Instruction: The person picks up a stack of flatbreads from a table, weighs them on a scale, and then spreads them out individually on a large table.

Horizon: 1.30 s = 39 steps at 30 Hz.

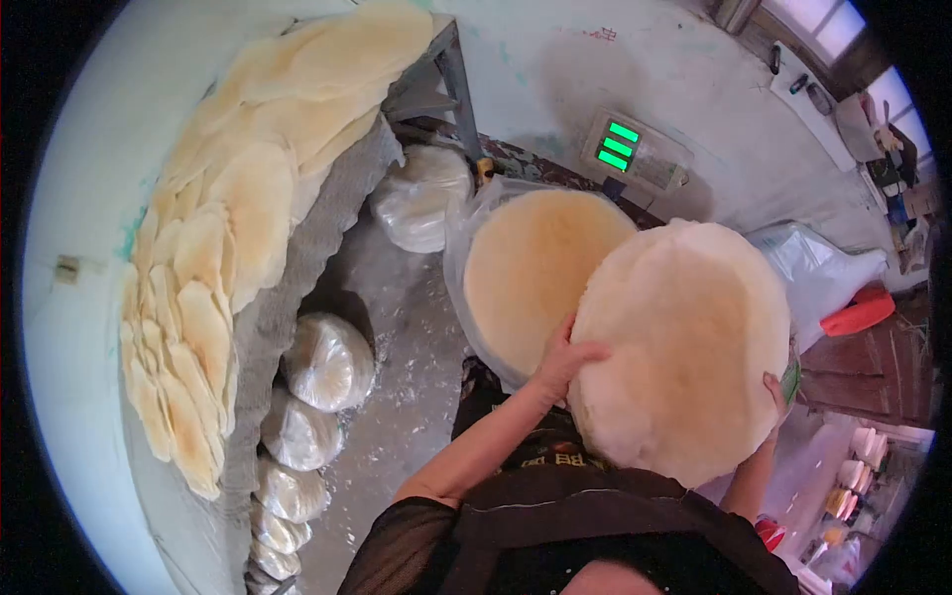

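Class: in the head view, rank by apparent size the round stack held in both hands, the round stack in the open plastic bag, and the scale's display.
1. Held stack, though it is nearer the camera, so this is unsure.
2. Bagged stack.
3. Scale display.

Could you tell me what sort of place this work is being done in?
Probably a small food workshop: flat round wafers lie spread on a rack, bagged stacks sit on the floor, and both hands hold a wafer stack near a digital scale.

Two hands (565, 362) holding one wafer stack (679, 352); one open bag (535, 278) showing; one scale (635, 154) glowing; six sealed bags (327, 362) lying.
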### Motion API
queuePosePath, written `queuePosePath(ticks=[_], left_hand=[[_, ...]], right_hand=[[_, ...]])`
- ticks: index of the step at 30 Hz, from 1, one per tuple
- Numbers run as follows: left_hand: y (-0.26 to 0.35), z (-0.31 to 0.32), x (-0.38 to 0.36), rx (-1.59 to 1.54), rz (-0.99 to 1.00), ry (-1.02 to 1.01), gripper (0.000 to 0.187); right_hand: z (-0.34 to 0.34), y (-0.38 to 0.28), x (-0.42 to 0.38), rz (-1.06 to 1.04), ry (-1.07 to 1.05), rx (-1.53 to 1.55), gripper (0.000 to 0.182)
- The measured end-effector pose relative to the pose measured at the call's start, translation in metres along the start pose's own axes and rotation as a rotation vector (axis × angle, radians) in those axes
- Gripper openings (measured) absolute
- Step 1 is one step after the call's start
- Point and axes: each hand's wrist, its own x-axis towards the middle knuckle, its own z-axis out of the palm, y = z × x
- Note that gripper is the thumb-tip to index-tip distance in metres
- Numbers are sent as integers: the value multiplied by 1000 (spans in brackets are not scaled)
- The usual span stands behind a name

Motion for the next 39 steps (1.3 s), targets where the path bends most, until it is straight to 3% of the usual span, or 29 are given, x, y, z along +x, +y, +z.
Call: queuePosePath(ticks=[4,6,10,13,17,20,23,26,29,31,34,37,39], left_hand=[[41,-39,31,26,-45,10,64],[70,-60,46,76,-48,8,66],[113,-109,80,95,-101,29,69],[101,-167,125,100,-179,88,72],[81,-218,161,34,-297,94,76],[74,-221,160,378,-142,100,80],[75,-236,164,1429,244,53,86],[76,-236,172,622,-45,-44,92],[67,-231,168,220,-198,-28,98],[64,-224,160,267,-124,-14,99],[61,-219,153,270,-75,8,100],[61,-222,159,282,-126,18,101],[64,-226,163,252,-200,30,100]], right_hand=[[61,14,22,81,123,70,35],[84,29,32,89,69,116,37],[92,88,66,97,87,126,38],[130,128,88,97,-9,38,39],[124,171,114,333,132,151,37],[137,158,107,374,169,110,38],[137,158,110,345,227,13,41],[145,154,110,325,271,31,42],[108,175,111,355,204,144,42],[50,193,120,390,131,189,42],[84,169,124,316,199,-63,39],[97,162,129,434,220,-21,34],[119,163,124,376,209,-4,29]])
